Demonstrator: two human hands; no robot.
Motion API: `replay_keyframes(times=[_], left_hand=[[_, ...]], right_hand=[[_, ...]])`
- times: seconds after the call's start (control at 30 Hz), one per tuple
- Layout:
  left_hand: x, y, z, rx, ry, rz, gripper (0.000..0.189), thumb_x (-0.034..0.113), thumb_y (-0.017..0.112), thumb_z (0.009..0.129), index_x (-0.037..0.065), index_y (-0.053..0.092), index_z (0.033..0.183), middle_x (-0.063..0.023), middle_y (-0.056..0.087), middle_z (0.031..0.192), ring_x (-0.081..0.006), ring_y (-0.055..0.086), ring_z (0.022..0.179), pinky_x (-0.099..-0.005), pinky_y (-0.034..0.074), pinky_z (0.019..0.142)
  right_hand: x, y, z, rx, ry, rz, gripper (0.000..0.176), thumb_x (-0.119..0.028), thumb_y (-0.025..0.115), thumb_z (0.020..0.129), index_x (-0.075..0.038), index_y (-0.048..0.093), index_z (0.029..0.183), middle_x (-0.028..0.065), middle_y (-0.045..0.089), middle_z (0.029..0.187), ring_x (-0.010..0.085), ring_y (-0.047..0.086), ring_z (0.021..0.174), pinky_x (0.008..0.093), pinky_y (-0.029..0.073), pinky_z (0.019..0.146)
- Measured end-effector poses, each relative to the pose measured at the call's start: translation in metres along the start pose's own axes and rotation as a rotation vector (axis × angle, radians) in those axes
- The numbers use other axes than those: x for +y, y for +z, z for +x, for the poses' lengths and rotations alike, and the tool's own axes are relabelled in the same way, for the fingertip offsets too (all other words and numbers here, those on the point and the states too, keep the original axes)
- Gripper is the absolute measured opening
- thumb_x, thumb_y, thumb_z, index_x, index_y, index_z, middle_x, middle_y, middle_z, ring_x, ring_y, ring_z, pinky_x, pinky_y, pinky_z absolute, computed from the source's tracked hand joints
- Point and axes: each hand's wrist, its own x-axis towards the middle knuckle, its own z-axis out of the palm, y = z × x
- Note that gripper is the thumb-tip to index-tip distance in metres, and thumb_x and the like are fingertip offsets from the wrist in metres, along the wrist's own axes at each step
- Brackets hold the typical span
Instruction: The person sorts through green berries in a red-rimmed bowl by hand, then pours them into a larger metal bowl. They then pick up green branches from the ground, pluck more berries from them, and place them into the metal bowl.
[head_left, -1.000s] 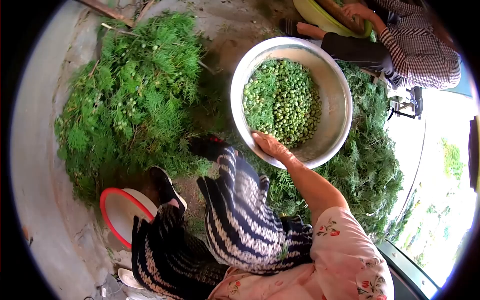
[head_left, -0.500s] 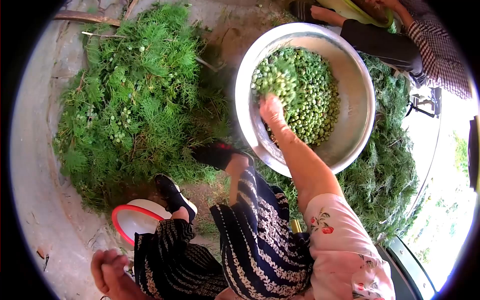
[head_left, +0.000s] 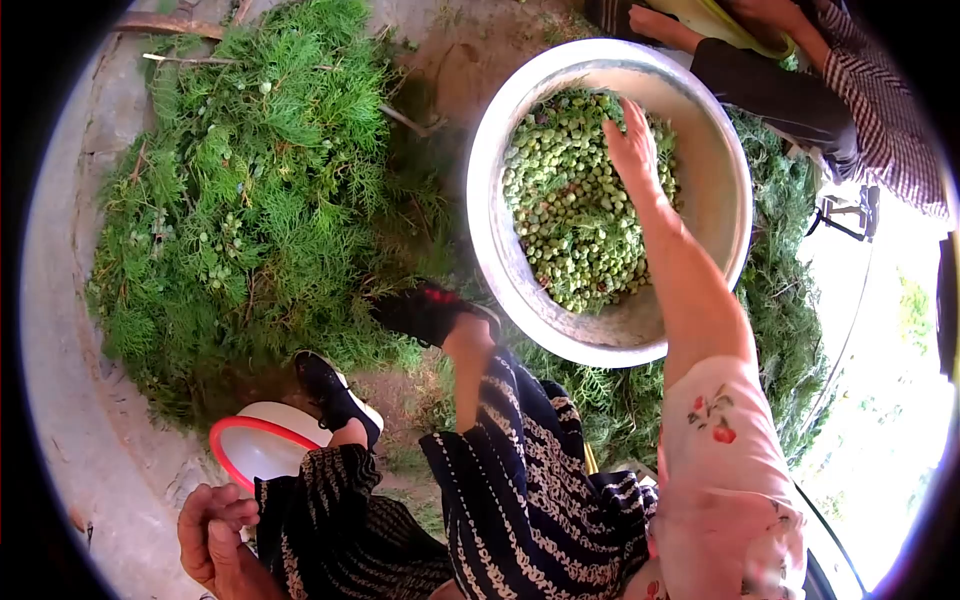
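Note:
A large metal basin [head_left: 705, 300] holds a heap of small green cones [head_left: 575, 215] mixed with bits of green leaf. Over the heap's upper right part is my right hand [head_left: 632, 150], its fingers stretched out and nothing visible in them. My left hand [head_left: 218, 535] is at the lower left by my knee, loosely curled with a gap between thumb and fingers, and I see nothing in it. Close to that hand stands a white bowl [head_left: 262, 452] with a red rim, partly hidden by my trouser leg.
Cut evergreen branches [head_left: 260, 200] with cones lie in a big pile on the left. More greenery [head_left: 780, 270] lies right of the basin. At the upper right, another person in a checked sleeve [head_left: 880, 110] sits with a yellow-green container [head_left: 745, 30]. A wooden piece [head_left: 170, 24] lies top left.
My right hand has moved right and up across the basin, and the leafy clump of cones it held is no longer in it. My left hand has hardly moved.

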Motion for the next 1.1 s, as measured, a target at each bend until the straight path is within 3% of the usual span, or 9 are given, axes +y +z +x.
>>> replay_keyframes(times=[0.13, 0.23, 0.3, 0.33, 0.43, 0.53, 0.77, 0.93, 1.1], left_hand=[[0.006, 0.006, -0.003, -0.030, 0.036, 0.031, 0.035, 0.022, 0.057, 0.092, -0.003, 0.058, 0.117, -0.0109, 0.063, 0.099, -0.0150, 0.057, 0.081, -0.0277, 0.044, 0.076], [0.011, 0.010, -0.004, -0.054, 0.016, 0.038, 0.037, 0.023, 0.059, 0.090, -0.004, 0.058, 0.116, -0.0116, 0.063, 0.100, -0.0161, 0.058, 0.081, -0.0276, 0.044, 0.077], [0.037, 0.031, -0.003, -0.020, 0.093, 0.235, 0.022, 0.016, 0.057, 0.087, -0.003, 0.064, 0.096, -0.0117, 0.064, 0.086, -0.0224, 0.061, 0.079, -0.0322, 0.048, 0.075], [0.045, 0.038, -0.003, -0.003, 0.133, 0.332, 0.018, 0.013, 0.056, 0.085, -0.002, 0.067, 0.086, -0.0118, 0.065, 0.080, -0.0255, 0.063, 0.078, -0.0346, 0.050, 0.074], [0.014, 0.011, -0.009, -0.103, 0.047, 0.087, 0.035, 0.019, 0.057, 0.090, -0.005, 0.057, 0.116, -0.0121, 0.063, 0.101, -0.0158, 0.057, 0.081, -0.0282, 0.044, 0.079], [0.043, 0.040, -0.013, -0.027, 0.167, 0.269, 0.024, 0.015, 0.054, 0.085, -0.006, 0.066, 0.090, -0.0140, 0.066, 0.083, -0.0246, 0.064, 0.081, -0.0331, 0.050, 0.075], [0.027, 0.027, -0.019, -0.155, 0.146, 0.265, 0.028, 0.012, 0.054, 0.086, -0.008, 0.062, 0.106, -0.0152, 0.067, 0.094, -0.0211, 0.062, 0.081, -0.0310, 0.049, 0.077], [0.023, 0.018, -0.011, -0.358, 0.229, 0.422, 0.032, 0.010, 0.055, 0.085, -0.002, 0.062, 0.114, -0.0148, 0.067, 0.099, -0.0265, 0.064, 0.084, -0.0342, 0.051, 0.075], [0.011, 0.022, -0.021, -0.364, 0.140, 0.270, 0.034, -0.003, 0.053, 0.082, -0.008, 0.057, 0.116, -0.0170, 0.064, 0.103, -0.0199, 0.060, 0.088, -0.0306, 0.046, 0.085]], right_hand=[[-0.044, 0.006, 0.026, -0.403, 0.255, -0.356, 0.077, -0.056, 0.060, 0.075, -0.022, 0.041, 0.140, 0.0045, 0.023, 0.154, 0.0338, 0.020, 0.140, 0.0610, 0.015, 0.110], [-0.053, -0.005, 0.007, -0.517, 0.129, -0.480, 0.077, -0.059, 0.062, 0.071, -0.023, 0.044, 0.137, 0.0088, 0.038, 0.144, 0.0347, 0.033, 0.133, 0.0641, 0.016, 0.108], [-0.067, -0.025, -0.003, -0.833, 0.093, -0.611, 0.065, -0.064, 0.058, 0.072, -0.018, 0.063, 0.117, 0.0130, 0.055, 0.126, 0.0327, 0.038, 0.129, 0.0644, 0.013, 0.109], [-0.061, -0.026, -0.017, -0.771, 0.007, -0.625, 0.063, -0.065, 0.057, 0.073, -0.017, 0.065, 0.113, 0.0132, 0.057, 0.123, 0.0326, 0.038, 0.128, 0.0647, 0.013, 0.109], [-0.028, -0.019, -0.055, -0.801, 0.035, -0.569, 0.064, -0.066, 0.057, 0.072, -0.016, 0.067, 0.110, 0.0117, 0.057, 0.125, 0.0332, 0.037, 0.129, 0.0646, 0.013, 0.109], [-0.030, -0.045, -0.110, -0.736, 0.021, -0.432, 0.056, -0.059, 0.061, 0.074, -0.017, 0.067, 0.111, 0.0087, 0.058, 0.122, 0.0332, 0.036, 0.129, 0.0635, 0.013, 0.108], [-0.028, -0.057, -0.202, -0.682, -0.104, -0.302, 0.080, -0.021, 0.076, 0.064, -0.025, 0.044, 0.137, 0.0069, 0.029, 0.150, 0.0400, 0.019, 0.138, 0.0648, 0.020, 0.107], [-0.026, -0.050, -0.182, -0.732, -0.269, -0.393, 0.078, -0.015, 0.076, 0.064, -0.027, 0.047, 0.135, 0.0067, 0.029, 0.149, 0.0388, 0.018, 0.139, 0.0682, 0.023, 0.105], [0.005, -0.032, -0.123, -0.529, -0.262, -0.644, 0.064, -0.008, 0.071, 0.066, -0.026, 0.054, 0.125, 0.0047, 0.039, 0.141, 0.0360, 0.028, 0.135, 0.0702, 0.035, 0.095]])
